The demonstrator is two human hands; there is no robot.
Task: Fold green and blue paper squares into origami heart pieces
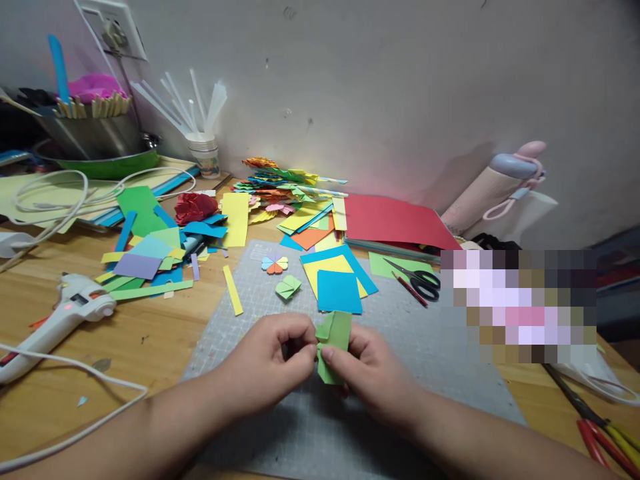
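Observation:
A folded light green paper (336, 343) is held above the grey cutting mat (425, 400). My left hand (280, 357) pinches its left edge, thumb and forefinger together. On its right side, my right hand (373, 370) grips it with the thumb on the front and the fingers behind. Beyond my hands lie a small folded green piece (289, 287) and a multicoloured paper flower (275, 263). Blue square paper (339, 291) rests on yellow and blue sheets just behind the held paper.
Black-handled scissors (423, 281) and a pencil (410, 289) lie at the mat's back right. A glue gun (65, 317) with a white cable is on the left, near paper scraps (140, 265). Pliers (595, 427) sit at the right. A red sheet (395, 220) lies at the back.

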